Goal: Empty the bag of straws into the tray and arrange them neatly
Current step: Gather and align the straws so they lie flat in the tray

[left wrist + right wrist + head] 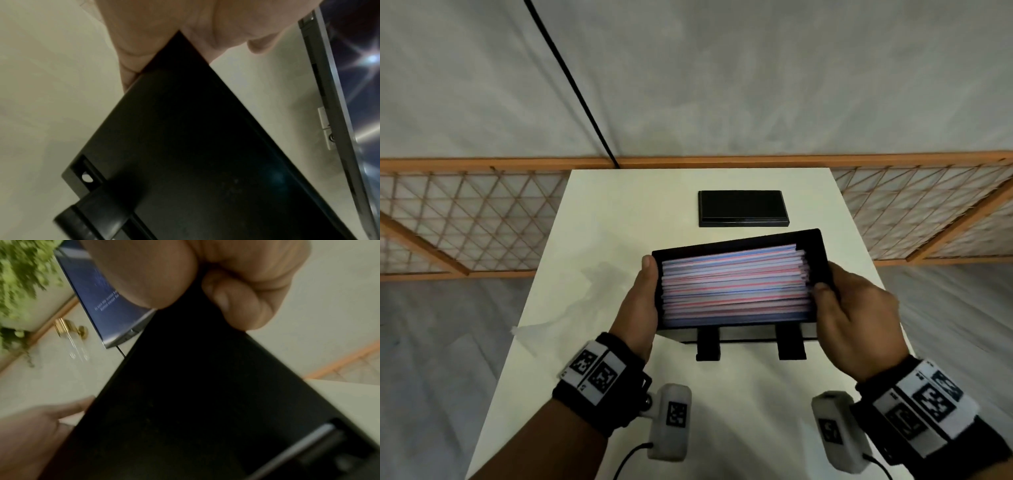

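- At 9 o'clock of the tray [822, 240], my left hand [640, 301] grips its short end: thumb hooked over the rim, fingers wrapped underneath, as the left wrist view confirms.
- Left of that hand, at 8 o'clock on the table [619, 205], lies what I take to be the emptied clear bag [571, 301]; it is too faint to confirm.
- The tray is lifted off the table and tilted, its left end lower. The straws [732, 284] lie lengthwise inside, filling it nearly to the rim.
- Risk 1: further tilt lets the top straws slide over the rim.
- Risk 2: the straw ends at 3 o'clock are staggered; shaking hard to level them may throw some out.
- At 3 o'clock my right hand [856, 308] clamps the other short end, thumb on the straw ends, fingers curled below.
- Risk 3: the 2 black tabs [789, 342] at 6 o'clock may catch the table when I set the tray down.
- A black lid [743, 208] rests at 12 o'clock, well apart.
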The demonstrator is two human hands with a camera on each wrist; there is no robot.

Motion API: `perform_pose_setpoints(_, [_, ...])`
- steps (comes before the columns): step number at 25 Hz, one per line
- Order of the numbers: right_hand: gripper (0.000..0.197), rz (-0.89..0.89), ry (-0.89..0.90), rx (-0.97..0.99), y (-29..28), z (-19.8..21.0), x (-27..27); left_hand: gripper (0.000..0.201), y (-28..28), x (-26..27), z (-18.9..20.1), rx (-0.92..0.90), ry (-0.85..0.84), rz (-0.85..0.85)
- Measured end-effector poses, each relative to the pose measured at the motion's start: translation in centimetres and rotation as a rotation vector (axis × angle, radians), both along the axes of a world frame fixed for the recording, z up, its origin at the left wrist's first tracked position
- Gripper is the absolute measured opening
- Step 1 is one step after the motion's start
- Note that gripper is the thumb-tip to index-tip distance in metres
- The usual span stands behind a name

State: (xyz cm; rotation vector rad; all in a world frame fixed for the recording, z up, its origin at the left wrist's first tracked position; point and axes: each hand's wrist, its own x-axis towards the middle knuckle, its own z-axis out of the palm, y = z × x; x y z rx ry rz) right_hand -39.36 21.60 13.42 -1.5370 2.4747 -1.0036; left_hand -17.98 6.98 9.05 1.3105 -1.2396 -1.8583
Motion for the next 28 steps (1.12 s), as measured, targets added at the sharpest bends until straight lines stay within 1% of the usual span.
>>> perform_pose_setpoints(2, [0.037, -0.029, -0.078, 0.030, 0.5, -1.5, 0.2, 0.066, 0.4, 0.0, -0.9, -0.021, -0.053, -0.007])
perform_pose_setpoints(5, [0.042, -0.060, -0.197, 0.087, 1.3, -4.2, -0.3, 0.085, 1.2, 0.3, -3.0, -0.049, -0.150, -0.042])
perform_pose_setpoints(7, [0.041, -0.060, -0.245, 0.132, 1.7, -5.6, -0.5, 0.089, 1.4, 0.4, -5.2, -0.070, -0.218, -0.091])
perform_pose_setpoints(10, [0.041, -0.092, -0.336, 0.197, 2.0, -6.5, -0.9, 0.090, 1.5, 0.3, -5.8, -0.089, -0.280, -0.142])
perform_pose_setpoints(12, [0.038, -0.119, -0.390, 0.261, 2.0, -7.2, -1.4, 0.092, 1.5, 0.2, -5.1, -0.102, -0.291, -0.157])
perform_pose_setpoints(13, [0.033, -0.127, -0.412, 0.309, 1.9, -7.3, -1.4, 0.095, 1.5, 0.2, -4.6, -0.106, -0.312, -0.168])
perform_pose_setpoints(15, [0.022, -0.162, -0.431, 0.378, 1.8, -7.2, -1.7, 0.097, 1.4, 0.2, -3.1, -0.124, -0.389, -0.205])
perform_pose_setpoints(16, [0.022, -0.199, -0.405, 0.375, 1.6, -6.6, -1.9, 0.098, 1.1, 0.1, -2.1, -0.146, -0.446, -0.216])
perform_pose_setpoints(17, [0.024, -0.248, -0.364, 0.341, 1.5, -5.8, -2.1, 0.096, 0.9, 0.0, -0.8, -0.179, -0.514, -0.207])
perform_pose_setpoints(18, [0.023, -0.286, -0.333, 0.281, 1.3, -4.8, -2.3, 0.089, 0.6, 0.0, 0.3, -0.222, -0.576, -0.154])
perform_pose_setpoints(19, [0.020, -0.311, -0.350, 0.215, 0.8, -3.8, -2.4, 0.075, 0.4, -0.2, 1.5, -0.265, -0.606, -0.062])
perform_pose_setpoints(20, [0.016, -0.311, -0.450, 0.144, 0.1, -2.7, -2.2, 0.059, 0.0, -0.5, 2.4, -0.281, -0.571, 0.025])
perform_pose_setpoints(21, [0.014, -0.291, -0.627, 0.088, -0.8, -2.0, -1.8, 0.046, -0.3, -1.0, 3.2, -0.226, -0.446, 0.090])
perform_pose_setpoints(22, [0.013, -0.263, -0.857, 0.065, -1.8, -1.5, -1.0, 0.038, -0.5, -1.8, 3.8, -0.078, -0.286, 0.117])
perform_pose_setpoints(23, [0.011, -0.244, -1.097, 0.077, -2.9, -1.4, -0.1, 0.035, -0.4, -2.7, 4.0, 0.137, -0.125, 0.103])
perform_pose_setpoints(24, [0.008, -0.245, -1.298, 0.113, -3.8, -1.4, 0.8, 0.037, -0.2, -3.5, 4.1, 0.364, 0.000, 0.078])
perform_pose_setpoints(25, [0.007, -0.262, -1.442, 0.147, -4.7, -1.7, 1.3, 0.042, 0.0, -4.2, 3.9, 0.544, 0.076, 0.065])
perform_pose_setpoints(26, [0.008, -0.280, -1.542, 0.160, -5.4, -2.1, 1.6, 0.047, 0.1, -4.8, 3.5, 0.642, 0.108, 0.073])
perform_pose_setpoints(28, [0.011, -0.329, -1.661, 0.118, -6.2, -3.3, 1.6, 0.051, 0.3, -5.5, 2.6, 0.689, 0.117, 0.104])
